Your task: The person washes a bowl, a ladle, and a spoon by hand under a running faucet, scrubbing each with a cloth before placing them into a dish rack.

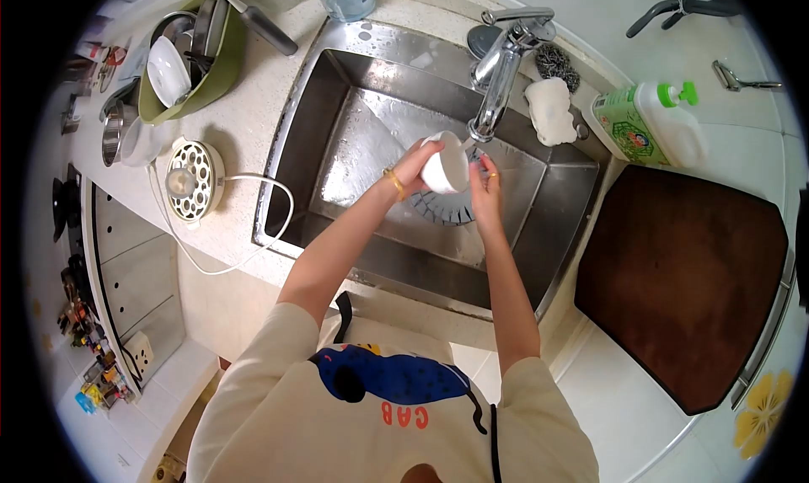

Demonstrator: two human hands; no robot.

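My left hand (413,167) is closed around a small white bowl (445,167), held tilted under the tap (497,96) with its opening turned to the right. My right hand (487,192) is at the bowl's right rim, fingers extended and slightly apart. Whether its thumb touches the rim is hard to see. Below both hands, a plate with a dark striped border (444,211) lies in the stainless steel sink (371,234), partly hidden by the bowl and my hands.
Left of the sink are an egg cooker (195,180) with a white cord and a green basin (227,62) of dishes. A white cloth (552,112), a steel scrubber (556,66) and a detergent bottle (645,125) stand behind right. A dark brown board (683,285) is at the right.
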